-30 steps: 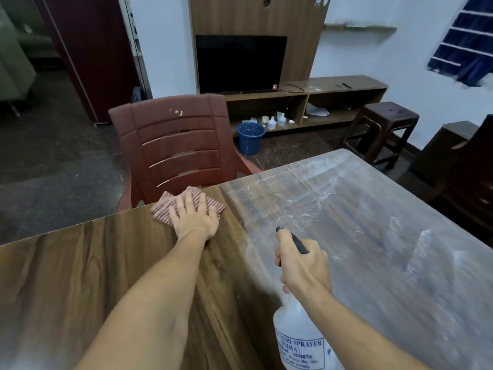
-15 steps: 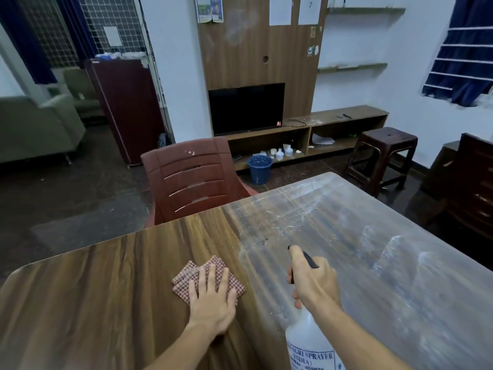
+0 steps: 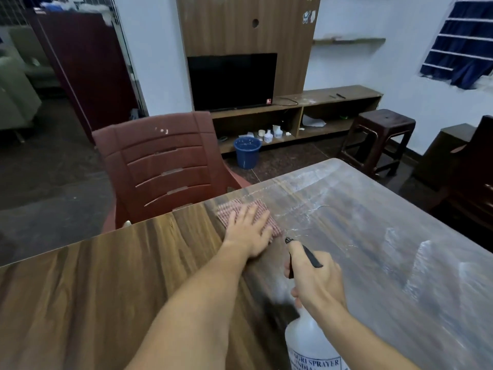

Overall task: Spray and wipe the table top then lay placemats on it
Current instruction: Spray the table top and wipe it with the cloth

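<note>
The cloth [image 3: 246, 218] is a small checked rag, soft and limp, lying flat on the table top [image 3: 106, 289] near its far edge, just where the bare dark wood meets the hazy, streaked right part of the surface. It likely weighs almost nothing and would bunch or fold if pinched, so a flat palm pressed on top looks the best way to drive it; damp from the spray, it should grip the wood rather than skid. The left hand [image 3: 246, 235] lies spread over it, palm down and fingers fanned toward the far edge, with the forearm stretched straight out from the body. The spray bottle [image 3: 310, 343] is a pale translucent plastic one with a printed label, stiff enough to hold by the neck, and probably fairly light, though how full it is cannot be told. The right hand [image 3: 313, 280] is wrapped around its neck and black trigger head, fingers curled closed, nozzle pointing away over the table just right of the cloth. The bottle hangs close to the body, its base out of view, so whether it rests on the table is unclear. No placemats are visible; a red plastic chair [image 3: 165, 166] stands beyond the far edge.
</note>
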